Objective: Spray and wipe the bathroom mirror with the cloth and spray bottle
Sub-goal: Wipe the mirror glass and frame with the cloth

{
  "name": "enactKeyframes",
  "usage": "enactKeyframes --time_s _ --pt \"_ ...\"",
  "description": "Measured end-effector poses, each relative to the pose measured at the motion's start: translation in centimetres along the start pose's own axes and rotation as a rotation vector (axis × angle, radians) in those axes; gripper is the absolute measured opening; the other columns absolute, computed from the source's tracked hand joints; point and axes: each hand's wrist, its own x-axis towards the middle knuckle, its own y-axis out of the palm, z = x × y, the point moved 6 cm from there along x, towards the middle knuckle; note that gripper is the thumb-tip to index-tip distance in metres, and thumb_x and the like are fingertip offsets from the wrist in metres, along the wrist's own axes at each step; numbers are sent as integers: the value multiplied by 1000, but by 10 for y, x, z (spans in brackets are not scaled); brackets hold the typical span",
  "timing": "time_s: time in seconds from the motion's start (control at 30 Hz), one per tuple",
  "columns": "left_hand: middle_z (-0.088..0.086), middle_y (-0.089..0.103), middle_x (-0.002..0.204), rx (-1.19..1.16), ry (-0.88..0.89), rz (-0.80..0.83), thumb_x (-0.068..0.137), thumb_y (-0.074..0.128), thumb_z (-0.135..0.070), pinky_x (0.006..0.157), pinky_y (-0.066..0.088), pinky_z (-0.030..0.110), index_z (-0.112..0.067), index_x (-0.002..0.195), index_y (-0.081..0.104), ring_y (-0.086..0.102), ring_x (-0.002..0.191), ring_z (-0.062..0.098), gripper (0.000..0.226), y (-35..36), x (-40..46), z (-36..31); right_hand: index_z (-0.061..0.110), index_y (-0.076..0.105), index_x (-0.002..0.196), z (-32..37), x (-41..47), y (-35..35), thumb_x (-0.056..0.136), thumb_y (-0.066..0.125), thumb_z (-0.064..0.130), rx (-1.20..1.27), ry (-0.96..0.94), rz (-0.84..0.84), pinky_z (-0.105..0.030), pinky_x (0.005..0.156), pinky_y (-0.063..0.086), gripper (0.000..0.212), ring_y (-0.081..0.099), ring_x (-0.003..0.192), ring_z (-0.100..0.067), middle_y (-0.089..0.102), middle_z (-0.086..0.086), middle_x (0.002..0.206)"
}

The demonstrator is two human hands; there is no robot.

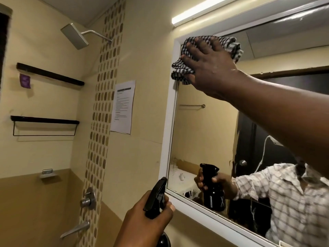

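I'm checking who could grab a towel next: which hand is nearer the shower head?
Right. The right hand presses the cloth at the mirror's top left corner, level with the shower head. The left hand grips the spray bottle far below.

Beige tiled wall [53,104], shower head [74,35], strip light [204,11]

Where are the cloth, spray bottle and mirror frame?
cloth [179,68], head view, lower left folds.
spray bottle [154,195], head view, black trigger head.
mirror frame [166,139], head view, left white edge.
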Motion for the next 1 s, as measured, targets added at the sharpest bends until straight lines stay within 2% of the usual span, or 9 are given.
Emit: enactKeyframes --time_s 0.1,0.2,0.27,0.4,0.57,0.67,0.73,0.8,1.0 --pt "-5 75 83 -10 -5 -2 76 75 -38 62 48 12 -33 85 71 69 80 10 11 -2 4 7 24 15 155 10 4 3 98 21 54 -1 -10 16 -51 119 3 65 2 149 -29 6 -9 163" --pt "-6 74 81 1 0 4 76 76 -37 55 45 4 -32 83 71 66 71 4 10 -2 6 9 23 13 155 16 2 3 98 21 53 -1 -18 33 -52 119 3 66 2 149 -30 5 -9 163" --pt "-10 74 79 1 5 4 76 75 -37 53 44 5 -34 83 70 64 66 0 9 -2 5 9 24 12 155 24 -6 3 98 22 54 21 -46 44 -52 119 3 66 1 149 -30 5 -9 163" --pt "-12 74 86 -8 26 6 80 73 -36 66 47 14 -49 81 66 67 79 1 15 -2 1 5 24 6 155 57 -43 11 97 19 57 60 -126 104 -53 119 -1 68 -4 149 -30 -1 -8 163" --pt "-15 73 84 29 51 5 82 69 -37 59 44 13 -54 77 60 65 73 -4 21 1 -10 -3 23 1 155 118 -126 24 98 22 54 163 -322 183 -54 116 -12 68 -11 147 -32 -7 -10 161" --pt "-10 72 81 23 23 -26 81 70 -41 53 44 18 -45 81 65 66 74 6 6 1 -16 -5 22 3 155 162 -195 28 99 26 51 222 -499 280 -54 113 -17 67 -14 147 -32 -8 -9 161" --pt "-16 71 77 16 23 -31 79 72 -43 54 43 19 -40 83 68 65 74 4 6 1 -21 -7 21 7 156 180 -232 30 100 25 49 215 -577 355 -53 111 -21 65 -13 148 -31 -5 -10 162" --pt "-25 69 78 22 34 -33 78 73 -43 57 43 19 -38 83 69 65 73 1 8 1 -25 -9 20 10 155 184 -250 29 100 23 46 229 -583 390 -51 108 -25 63 -13 148 -30 -4 -9 163" --pt "-29 67 78 14 44 -40 78 73 -42 61 43 22 -47 81 66 65 78 3 10 5 -38 -11 21 7 156 171 -257 20 101 22 46 219 -614 396 -50 111 -21 62 -15 148 -28 -6 -7 163"
